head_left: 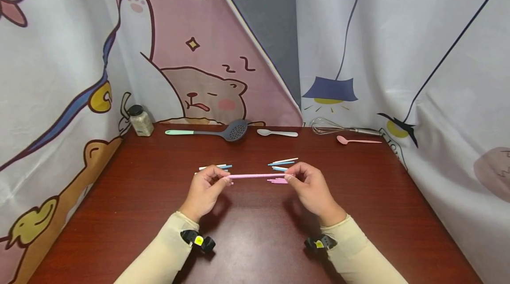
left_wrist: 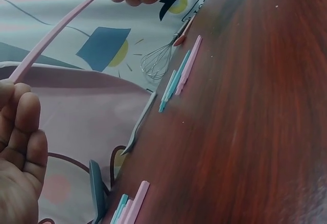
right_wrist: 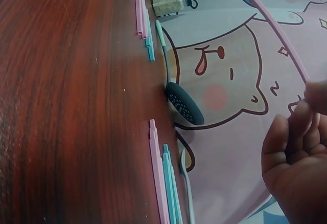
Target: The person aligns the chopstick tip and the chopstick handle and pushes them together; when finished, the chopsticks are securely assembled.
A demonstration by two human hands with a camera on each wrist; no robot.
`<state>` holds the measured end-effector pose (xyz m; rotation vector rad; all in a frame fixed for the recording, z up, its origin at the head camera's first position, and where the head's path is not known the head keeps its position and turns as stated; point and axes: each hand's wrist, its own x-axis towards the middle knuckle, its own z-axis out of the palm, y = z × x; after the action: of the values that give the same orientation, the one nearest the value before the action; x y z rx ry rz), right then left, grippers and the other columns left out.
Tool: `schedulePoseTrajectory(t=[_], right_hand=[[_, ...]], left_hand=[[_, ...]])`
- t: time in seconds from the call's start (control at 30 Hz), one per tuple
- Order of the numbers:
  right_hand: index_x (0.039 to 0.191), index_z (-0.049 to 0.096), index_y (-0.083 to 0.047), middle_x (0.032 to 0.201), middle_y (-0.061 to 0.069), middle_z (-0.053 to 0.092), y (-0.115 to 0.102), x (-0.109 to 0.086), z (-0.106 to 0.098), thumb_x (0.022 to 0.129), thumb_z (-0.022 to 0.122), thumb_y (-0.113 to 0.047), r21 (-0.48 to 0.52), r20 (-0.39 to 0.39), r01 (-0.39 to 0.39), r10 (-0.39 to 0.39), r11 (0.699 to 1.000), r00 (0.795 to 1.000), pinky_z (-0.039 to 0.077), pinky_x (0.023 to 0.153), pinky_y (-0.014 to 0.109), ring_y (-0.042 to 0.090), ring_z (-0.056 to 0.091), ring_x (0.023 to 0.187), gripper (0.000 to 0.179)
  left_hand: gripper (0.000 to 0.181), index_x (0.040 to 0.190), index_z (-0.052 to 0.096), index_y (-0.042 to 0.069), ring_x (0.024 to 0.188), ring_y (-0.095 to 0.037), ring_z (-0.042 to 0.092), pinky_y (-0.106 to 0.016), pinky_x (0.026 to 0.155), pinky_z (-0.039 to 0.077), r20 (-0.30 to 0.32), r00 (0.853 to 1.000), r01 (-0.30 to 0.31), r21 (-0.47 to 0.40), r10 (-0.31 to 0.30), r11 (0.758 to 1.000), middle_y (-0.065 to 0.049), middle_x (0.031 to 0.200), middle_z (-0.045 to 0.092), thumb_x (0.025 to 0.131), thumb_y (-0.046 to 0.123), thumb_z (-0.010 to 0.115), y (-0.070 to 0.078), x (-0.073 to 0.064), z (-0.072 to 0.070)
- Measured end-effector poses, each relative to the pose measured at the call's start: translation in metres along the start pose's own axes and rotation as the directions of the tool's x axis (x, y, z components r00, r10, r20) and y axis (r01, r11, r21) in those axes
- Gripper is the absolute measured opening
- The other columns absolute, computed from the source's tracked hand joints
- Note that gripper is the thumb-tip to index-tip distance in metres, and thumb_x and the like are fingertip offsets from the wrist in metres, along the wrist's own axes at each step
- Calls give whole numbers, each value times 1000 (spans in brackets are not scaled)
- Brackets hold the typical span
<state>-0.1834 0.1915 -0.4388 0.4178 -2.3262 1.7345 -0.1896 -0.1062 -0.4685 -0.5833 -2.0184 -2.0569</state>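
Note:
A long, thin pink plastic stick (head_left: 256, 176) spans the gap between both hands, above the table. My left hand (head_left: 204, 190) pinches one end between thumb and fingers, and my right hand (head_left: 312, 190) pinches the other. In the right wrist view the pink stick (right_wrist: 276, 27) bows slightly. Behind the left hand lies a small group of white, blue and pink sticks (head_left: 215, 167), partly covered by that hand. Another group, with white and blue sticks (head_left: 283, 162) and several pink sticks (head_left: 277, 181), lies beside the right hand.
Along the back of the brown table (head_left: 247, 239) are a jar with a black lid (head_left: 141, 121), a slotted skimmer (head_left: 235, 131), a white spoon (head_left: 277, 133), a wire whisk (head_left: 338, 127) and a pink spoon (head_left: 358, 140). A printed curtain (head_left: 255, 45) hangs close behind and at both sides.

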Motion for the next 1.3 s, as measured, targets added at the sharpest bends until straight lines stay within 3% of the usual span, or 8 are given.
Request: schedulePoseTrajectory(t=[0.2,0.4,0.53,0.63,0.8,0.97,1.17,1.3], right_hand=[[96,70,7,79,6,65,3,1,-2,95,69,6,-7,49,-15,16,1000,999,46,62,22,7,55,70,1],[97,72,4,79,2,63,9,5,-6,95,72,0,-55,81,-35,39,998,996,47,63,23,9,56,72,5],[100,73,1,81,1,62,17,8,-13,95,74,-3,-106,67,-62,70,992,995,47,63,23,10,56,73,6],[102,74,0,82,4,63,23,12,-21,95,75,-5,-139,49,-96,104,986,993,46,62,24,10,55,73,9],[99,75,-4,81,5,65,38,17,-35,94,77,-10,-264,44,-178,196,948,980,46,60,27,15,55,71,7],[96,76,-8,78,2,64,49,19,-44,94,78,-12,-368,108,-228,286,901,952,46,63,30,18,54,73,5],[97,78,-9,75,0,60,55,18,-46,93,78,-12,-425,154,-295,390,856,908,44,65,32,17,52,73,5],[96,78,-8,74,0,58,58,18,-45,92,78,-10,-437,146,-325,422,839,895,42,65,32,18,51,73,5]], left_hand=[[17,94,69,3,78,-5,73,-26,73,61,24,1000,-1,-5,1,1000,-25,87,72,94,-14,65,2,1,-3],[10,97,64,-4,80,-11,76,-30,76,63,30,999,33,-15,-33,999,-36,91,67,96,-13,64,1,3,-6],[7,99,64,-7,84,-13,76,-28,77,62,2,998,67,10,-67,998,-33,95,68,96,-13,64,-4,5,-14],[6,98,67,-2,85,-12,76,-28,77,62,-48,993,108,47,-105,993,-28,97,71,97,-8,67,-8,8,-22],[6,98,70,0,81,-10,72,-30,75,61,-154,976,165,74,-152,984,-14,91,74,96,-5,69,-10,13,-36],[9,105,64,-14,79,-8,71,-24,76,59,-241,956,173,8,-165,985,4,83,72,97,-10,64,-16,16,-50],[9,104,64,-14,78,-15,72,-28,75,60,-323,927,197,-17,-192,980,-1,81,72,97,-10,62,-23,18,-67],[8,104,62,-15,76,-15,73,-31,75,61,-371,901,223,-45,-223,974,-1,80,71,97,-10,62,-26,19,-78]])
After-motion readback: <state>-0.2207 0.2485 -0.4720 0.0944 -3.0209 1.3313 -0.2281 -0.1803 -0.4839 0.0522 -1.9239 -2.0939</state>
